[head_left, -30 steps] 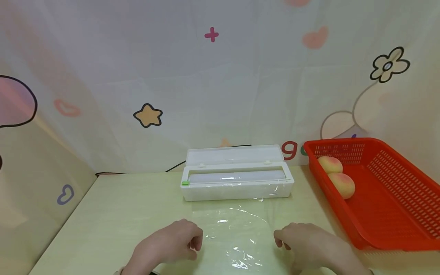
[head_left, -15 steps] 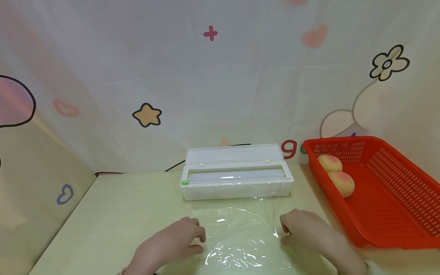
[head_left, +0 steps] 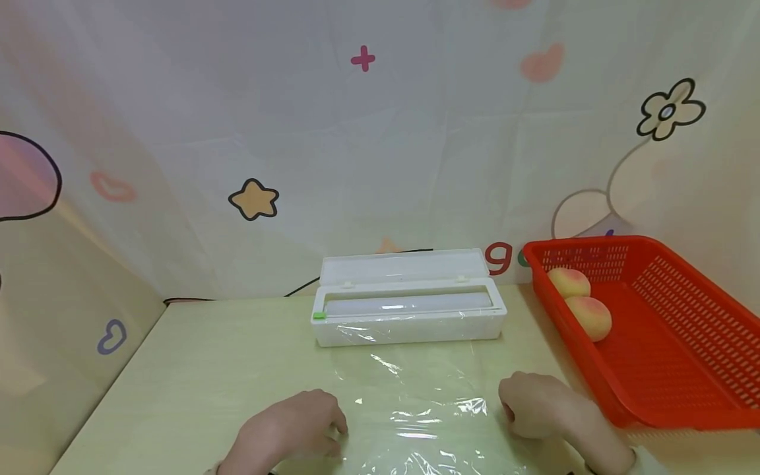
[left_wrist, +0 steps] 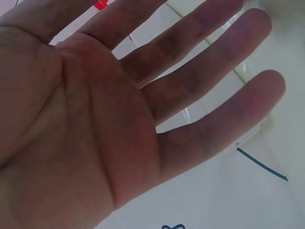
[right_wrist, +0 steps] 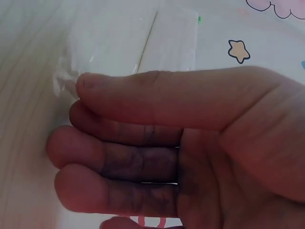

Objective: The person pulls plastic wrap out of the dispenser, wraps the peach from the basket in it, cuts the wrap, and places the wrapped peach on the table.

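A sheet of clear cling film [head_left: 415, 409] runs from a white dispenser box [head_left: 410, 316], whose lid stands open, toward me across the table. My left hand [head_left: 297, 429] lies palm down at the sheet's left edge. In the left wrist view that left hand [left_wrist: 143, 109] has straight, spread fingers. My right hand [head_left: 531, 404] is curled at the sheet's right edge. In the right wrist view the right hand [right_wrist: 143, 138] has its thumb laid over bent fingers, pinching a crinkled bit of cling film [right_wrist: 64, 81].
A red plastic basket [head_left: 683, 356] stands at the right with two peaches [head_left: 588, 316] in its far corner. The pale table [head_left: 208, 356] is walled in by a cartoon-printed curtain. A black cable [head_left: 303, 285] runs behind the box.
The film bulged up between my hands half a second ago and now lies flatter and wider. My right hand has shifted right and my left hand has drawn back toward me.
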Motion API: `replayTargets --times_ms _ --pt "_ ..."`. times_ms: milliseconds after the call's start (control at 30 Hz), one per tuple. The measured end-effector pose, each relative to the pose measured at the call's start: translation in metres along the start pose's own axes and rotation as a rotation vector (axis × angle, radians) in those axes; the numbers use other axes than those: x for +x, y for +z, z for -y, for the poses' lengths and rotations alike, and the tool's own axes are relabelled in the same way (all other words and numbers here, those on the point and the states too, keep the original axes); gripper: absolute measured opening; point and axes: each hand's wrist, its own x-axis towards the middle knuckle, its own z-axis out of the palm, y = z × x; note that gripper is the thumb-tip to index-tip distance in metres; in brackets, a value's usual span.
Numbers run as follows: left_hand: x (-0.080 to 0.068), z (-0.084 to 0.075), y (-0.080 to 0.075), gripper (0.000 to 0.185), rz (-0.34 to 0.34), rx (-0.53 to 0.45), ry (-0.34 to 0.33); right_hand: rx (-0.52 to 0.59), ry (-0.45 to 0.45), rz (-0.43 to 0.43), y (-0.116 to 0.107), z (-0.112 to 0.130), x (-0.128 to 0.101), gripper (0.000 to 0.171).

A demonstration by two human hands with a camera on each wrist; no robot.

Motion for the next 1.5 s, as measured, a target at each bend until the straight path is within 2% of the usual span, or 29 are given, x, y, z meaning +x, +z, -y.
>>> replayTargets --times_ms 133,333,500,600,700,800,867,900,1000,1100,1167,1333,1500 --pt "0.0 0.001 0.001 0.005 -0.007 -0.003 0.005 0.025 0.045 0.048 -0.002 0.0 0.0 0.027" --pt "-0.001 0.0 0.001 0.005 -0.016 -0.027 -0.018 0.173 0.179 0.126 -0.01 -0.005 -0.001 0.034" --pt "-0.002 -0.002 0.001 0.004 -0.026 -0.017 -0.053 0.233 0.206 0.143 -0.02 -0.011 -0.004 0.036" --pt "-0.002 -0.002 0.002 0.006 -0.037 -0.005 -0.073 0.23 0.193 0.102 -0.024 -0.015 -0.003 0.03" --pt "-0.001 -0.001 0.002 0.017 -0.056 -0.012 -0.081 0.204 0.163 -0.008 -0.025 -0.019 0.002 0.021" --pt "0.002 0.0 0.002 0.015 -0.091 0.055 -0.039 0.197 0.144 -0.128 -0.021 -0.021 0.011 0.021" --pt "0.005 0.0 0.002 0.013 -0.112 0.117 -0.002 0.232 0.149 -0.173 -0.017 -0.02 0.017 0.026" --pt "0.006 0.001 0.002 0.018 -0.121 0.159 0.018 0.262 0.151 -0.187 -0.015 -0.019 0.02 0.027" --pt "0.008 0.002 0.003 0.031 -0.115 0.226 0.052 0.377 0.158 -0.195 -0.009 -0.017 0.027 0.028" --pt "0.009 0.002 0.005 0.03 -0.089 0.242 0.055 0.466 0.152 -0.194 -0.004 -0.016 0.032 0.021" --pt "0.008 0.002 0.006 0.03 -0.071 0.23 0.042 0.482 0.145 -0.202 -0.002 -0.015 0.034 0.017" --pt "0.008 0.002 0.007 0.032 -0.036 0.198 -0.003 0.398 0.144 -0.246 0.002 -0.02 0.038 0.012" --pt "0.008 0.003 0.008 0.028 -0.038 0.184 -0.003 0.294 0.168 -0.249 0.001 -0.029 0.034 0.013"
